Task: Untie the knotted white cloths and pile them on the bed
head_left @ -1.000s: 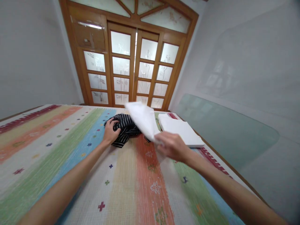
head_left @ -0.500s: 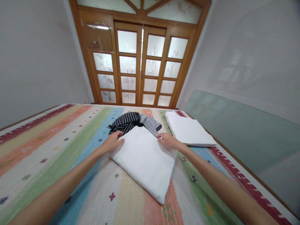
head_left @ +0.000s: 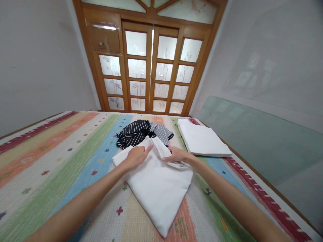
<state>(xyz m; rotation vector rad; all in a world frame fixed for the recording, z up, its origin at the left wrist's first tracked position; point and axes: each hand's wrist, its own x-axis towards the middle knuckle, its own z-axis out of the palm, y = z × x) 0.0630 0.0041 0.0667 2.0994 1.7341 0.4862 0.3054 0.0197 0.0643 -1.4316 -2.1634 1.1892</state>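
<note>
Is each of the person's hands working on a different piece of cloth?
No, the left hand rests on the same white cloth whose folded edge the right hand holds.

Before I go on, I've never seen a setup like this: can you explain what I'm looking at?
There is no machine here: the two arms belong to a person working bare-handed. The camera is worn on that person's head, looking forward and down. The left hand rests on a folded white cloth, while the right hand holds its turned-up edge. Beneath lies a colourful striped cover. Just beyond the cloth is a bunched black garment with white stripes, beside a grey striped piece; I can't tell whether they are joined. To the right lies more folded white fabric. Glazed wooden doors stand behind.
</note>
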